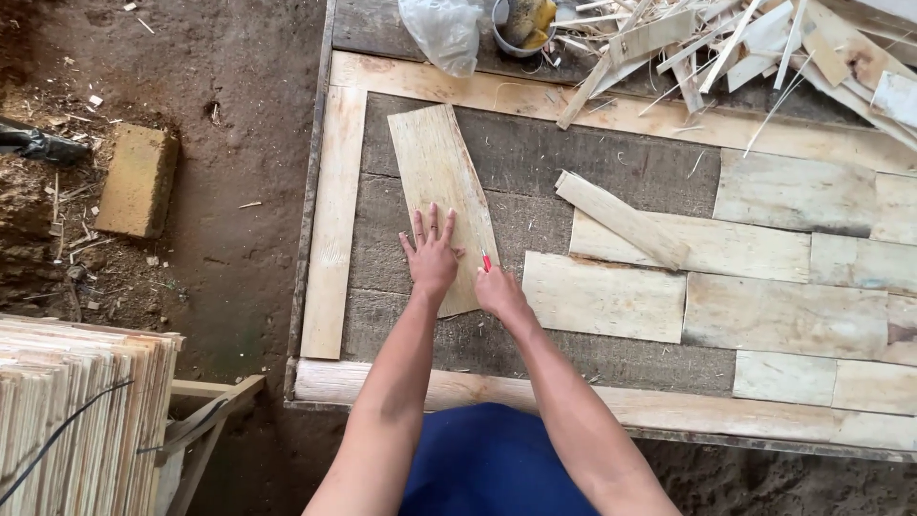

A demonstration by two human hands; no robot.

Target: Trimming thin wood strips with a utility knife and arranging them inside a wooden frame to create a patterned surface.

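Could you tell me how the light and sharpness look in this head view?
Head view: soft, even daylight, no glare; faint shadows under the left hand on the veneer sheet; right hand sharp; straight edges of the work table bow slightly near the picture's borders.

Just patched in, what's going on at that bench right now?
A person leans over a work board partly covered with thin wood sheets. The left hand lies flat, fingers spread, on a tilted veneer strip near the board's left side. The right hand sits at the strip's right edge, gripping a small red tool; what kind of tool is unclear. More sheets lie fitted together to the right, scraps pile up at the far corner, and a veneer stack stands at lower left.
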